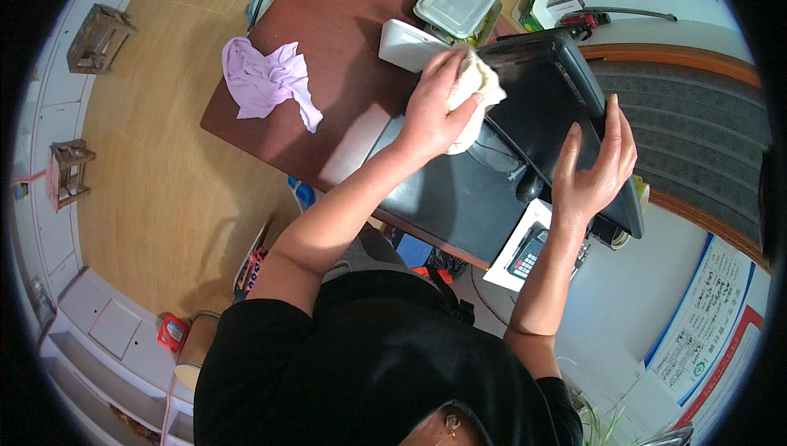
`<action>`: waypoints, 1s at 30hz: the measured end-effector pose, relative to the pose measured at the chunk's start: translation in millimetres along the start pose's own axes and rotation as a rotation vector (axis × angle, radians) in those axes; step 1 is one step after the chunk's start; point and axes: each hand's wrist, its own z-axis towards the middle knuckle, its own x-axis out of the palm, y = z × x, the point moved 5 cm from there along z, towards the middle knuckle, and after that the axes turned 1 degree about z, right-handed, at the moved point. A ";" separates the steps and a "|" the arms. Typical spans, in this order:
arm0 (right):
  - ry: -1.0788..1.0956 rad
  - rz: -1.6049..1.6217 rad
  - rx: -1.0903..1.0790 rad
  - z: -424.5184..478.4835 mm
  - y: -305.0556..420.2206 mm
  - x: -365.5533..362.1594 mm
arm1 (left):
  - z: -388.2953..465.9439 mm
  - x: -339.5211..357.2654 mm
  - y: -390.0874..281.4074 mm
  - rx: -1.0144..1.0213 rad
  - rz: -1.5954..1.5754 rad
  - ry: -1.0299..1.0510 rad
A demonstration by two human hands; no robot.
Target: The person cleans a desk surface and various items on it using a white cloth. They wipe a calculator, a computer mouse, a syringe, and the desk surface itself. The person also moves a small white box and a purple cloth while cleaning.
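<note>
A crumpled cream cloth (476, 98) is bunched in my left hand (436, 105), up against the near end of a black monitor (535, 92). My right hand (593, 166) is at the monitor's long top edge, fingers and thumb spread; how firmly it bears on the casing cannot be told. The monitor stands tilted in this view over a black desk mat (455, 194). A black computer mouse (529, 185) lies beside its lower edge. A lilac cloth (267, 80) lies loosely crumpled on the left part of the reddish-brown desk (332, 22).
A white box-like object (409, 45) and a lidded plastic container (458, 0) stand behind my left hand. A calculator (527, 254) lies on white paper by my right forearm. A grey padded panel (682, 120) is beyond the monitor. Wooden stools (71, 174) stand at the far left.
</note>
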 end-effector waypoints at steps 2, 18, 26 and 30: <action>-0.006 0.011 -0.010 0.4 -0.9 -1.4 | 9.7 0.6 -33.9 0.087 0.012 -0.003; 0.014 0.141 -0.060 -19.6 1.3 -36.8 | -70.8 20.4 -36.0 -0.128 0.037 0.103; 0.013 0.744 0.098 -45.0 16.4 -54.2 | -9.1 -11.3 -174.8 0.264 -0.083 0.508; -0.133 0.367 0.081 16.3 1.0 -73.8 | 41.5 -29.3 -187.2 0.405 0.380 0.284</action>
